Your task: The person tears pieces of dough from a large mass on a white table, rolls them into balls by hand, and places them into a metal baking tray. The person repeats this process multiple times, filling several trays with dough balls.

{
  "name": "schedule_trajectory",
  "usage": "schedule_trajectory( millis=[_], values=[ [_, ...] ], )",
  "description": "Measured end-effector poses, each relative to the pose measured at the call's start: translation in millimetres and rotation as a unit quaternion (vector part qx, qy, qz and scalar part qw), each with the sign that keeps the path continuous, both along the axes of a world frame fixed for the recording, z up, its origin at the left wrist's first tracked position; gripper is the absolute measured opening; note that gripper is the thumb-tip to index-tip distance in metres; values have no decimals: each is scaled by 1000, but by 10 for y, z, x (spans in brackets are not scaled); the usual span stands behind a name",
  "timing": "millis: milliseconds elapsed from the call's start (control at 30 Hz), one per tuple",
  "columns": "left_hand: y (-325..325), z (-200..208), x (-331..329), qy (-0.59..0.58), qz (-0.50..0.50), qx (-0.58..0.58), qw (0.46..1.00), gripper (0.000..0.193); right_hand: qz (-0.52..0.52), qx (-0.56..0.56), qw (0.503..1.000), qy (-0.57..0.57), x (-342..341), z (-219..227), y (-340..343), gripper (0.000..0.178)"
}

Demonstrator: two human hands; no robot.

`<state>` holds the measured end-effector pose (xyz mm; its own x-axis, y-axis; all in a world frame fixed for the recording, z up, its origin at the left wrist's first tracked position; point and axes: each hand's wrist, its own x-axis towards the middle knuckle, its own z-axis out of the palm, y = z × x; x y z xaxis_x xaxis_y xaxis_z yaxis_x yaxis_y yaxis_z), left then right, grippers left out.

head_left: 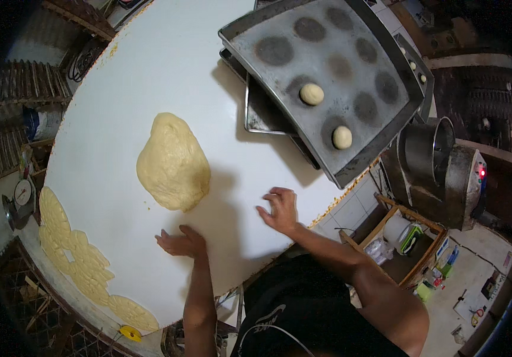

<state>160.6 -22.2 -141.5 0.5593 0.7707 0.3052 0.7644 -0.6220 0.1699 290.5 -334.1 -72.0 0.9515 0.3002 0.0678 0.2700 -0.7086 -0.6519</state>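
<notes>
Dough (174, 163) lies in one large, smooth mass on the white counter (98, 154), just on the far side of my hands and left of the metal tray (336, 101). My left hand (183, 242) hangs near the dough's near edge without touching it, fingers loosely spread, nothing in them. My right hand (281, 211) sits to the right, between the dough and the tray's near corner, its fingers half curled, parted and bare too.

Two round dough balls (312, 94) (342, 137) sit on the tray, on its near half, apart from each other; the dark round marks around them carry nothing. Another tray (260, 110) pokes out beneath, and flattened, ridged dough pieces (68, 238) line the counter's left edge.

I judge this to be a pause in portioning, barely begun, with most of the dough undivided. The next move seems to call for both hands on the mass: one steadying it, the other pinching off a piece matching those balls.
</notes>
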Motion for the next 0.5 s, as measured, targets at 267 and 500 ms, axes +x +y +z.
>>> schedule_trajectory(
  millis=[267,500],
  values=[
    [-76,27,118,-14,27,-3,1000,69,21,-31,997,-68,-89,47,-301,22],
    [-96,100,186,11,39,-66,997,75,74,30,995,-66,-697,-268,-656,26]
  ],
)
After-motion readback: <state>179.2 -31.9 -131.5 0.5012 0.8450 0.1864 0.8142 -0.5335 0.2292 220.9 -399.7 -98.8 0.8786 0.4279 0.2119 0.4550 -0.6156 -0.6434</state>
